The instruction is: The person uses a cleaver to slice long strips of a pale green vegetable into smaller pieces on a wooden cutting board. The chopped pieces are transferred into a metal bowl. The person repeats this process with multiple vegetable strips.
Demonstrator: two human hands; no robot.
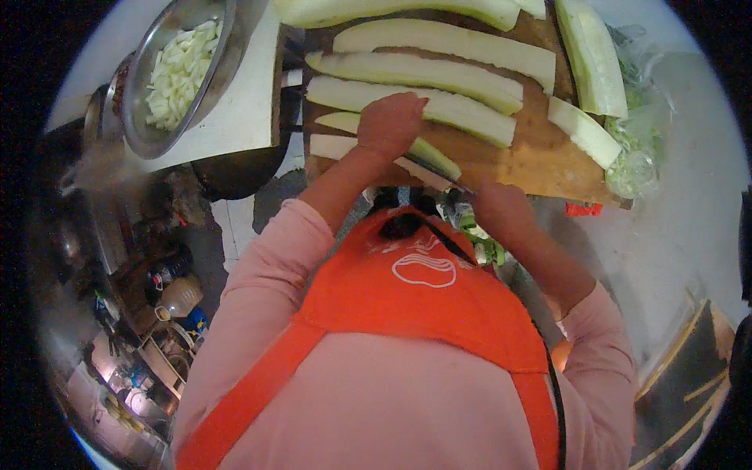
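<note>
My right hand (pixel 502 208) grips a knife (pixel 433 168) at the front edge of the wooden cutting board (pixel 529 167). The dark blade lies lengthwise between a narrow pale green gourd strip (pixel 437 157) and a whitish slice (pixel 332 147) nearest me. My left hand (pixel 392 124), fingers curled down, holds the narrow strip and hides its middle. Just beyond that hand a long gourd piece (pixel 470 116) lies across the board. Behind it are further long pieces (pixel 411 66), with whitish cut faces and light green skin.
A metal bowl (pixel 226 76) of chopped pale pieces (pixel 182 76) stands on a white surface (pixel 247 123) at left. At the board's right are a short gourd piece (pixel 584 132), a thick one (pixel 593 64) and a clear plastic bag (pixel 637 158) of greens. Green scraps (pixel 487 247) lie below the front edge.
</note>
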